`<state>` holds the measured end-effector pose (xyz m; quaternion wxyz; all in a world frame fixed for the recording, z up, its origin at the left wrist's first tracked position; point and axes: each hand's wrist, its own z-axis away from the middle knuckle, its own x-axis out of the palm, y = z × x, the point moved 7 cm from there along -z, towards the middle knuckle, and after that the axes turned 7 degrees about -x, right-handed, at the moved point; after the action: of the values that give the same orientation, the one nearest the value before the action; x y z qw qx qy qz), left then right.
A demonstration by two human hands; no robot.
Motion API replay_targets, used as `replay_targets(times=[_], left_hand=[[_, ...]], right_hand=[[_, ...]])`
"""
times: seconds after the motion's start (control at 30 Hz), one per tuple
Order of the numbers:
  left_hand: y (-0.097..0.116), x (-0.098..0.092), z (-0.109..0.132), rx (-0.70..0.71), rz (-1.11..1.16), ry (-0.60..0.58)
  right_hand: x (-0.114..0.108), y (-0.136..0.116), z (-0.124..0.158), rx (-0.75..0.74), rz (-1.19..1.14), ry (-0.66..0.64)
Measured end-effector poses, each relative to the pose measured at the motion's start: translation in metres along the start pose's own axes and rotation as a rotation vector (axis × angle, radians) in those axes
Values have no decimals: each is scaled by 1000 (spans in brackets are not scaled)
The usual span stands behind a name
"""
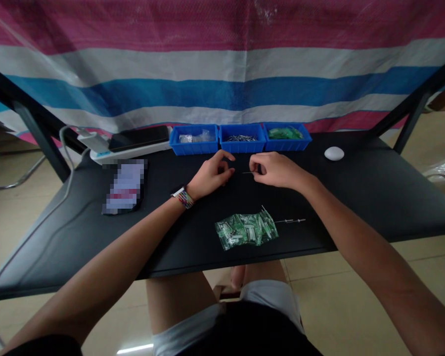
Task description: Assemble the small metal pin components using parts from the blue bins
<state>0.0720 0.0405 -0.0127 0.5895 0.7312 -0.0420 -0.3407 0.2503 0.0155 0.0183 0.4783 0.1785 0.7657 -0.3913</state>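
Note:
My right hand point(269, 169) pinches a thin metal pin point(247, 172), whose tip points left toward my other hand. My left hand point(212, 174) is just left of it, its thumb and forefinger curved and apart, with nothing visible between them. Behind the hands stand three blue bins: the left one point(195, 148) holds clear plastic pieces, the middle one point(242, 147) metal pins, the right one point(288, 144) green packets. Nearer the front edge lie several green-and-clear packets point(245, 230), with thin metal pins point(289, 220) at their right.
On the black table point(378, 198), a white oval object point(334, 154) lies at the right. A phone with a blurred screen point(126, 187) lies at the left. Behind it, a dark device point(139, 137) rests on a white power strip point(133, 153), and a cable point(67, 190) crosses the left side.

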Motion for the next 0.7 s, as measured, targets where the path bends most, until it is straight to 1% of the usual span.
replay_targets(times=[0.07,0.17,0.23,0.3,0.4,0.53,0.6,0.7], left_hand=[[0,-1,0,-20,47,17],[2,0,0,-15,29,0],[3,0,0,-9,-11,-1],[2,-1,0,-15,-31,9],[1,-2,0,-25,-28,6],[-1,-2,-1,-19,41,-5],[-1,-5,-2,-5,115,15],[1,-11,-2,15,210,72]], right_hand=[[6,-3,-4,-71,-85,69],[10,-4,-8,-142,-213,209],[13,-2,-9,-153,-299,292],[16,1,-11,-140,-379,347],[19,3,-12,-111,-458,392],[20,4,-12,-87,-479,451],[20,7,-12,-61,-507,468],[24,16,-11,18,-611,469]])
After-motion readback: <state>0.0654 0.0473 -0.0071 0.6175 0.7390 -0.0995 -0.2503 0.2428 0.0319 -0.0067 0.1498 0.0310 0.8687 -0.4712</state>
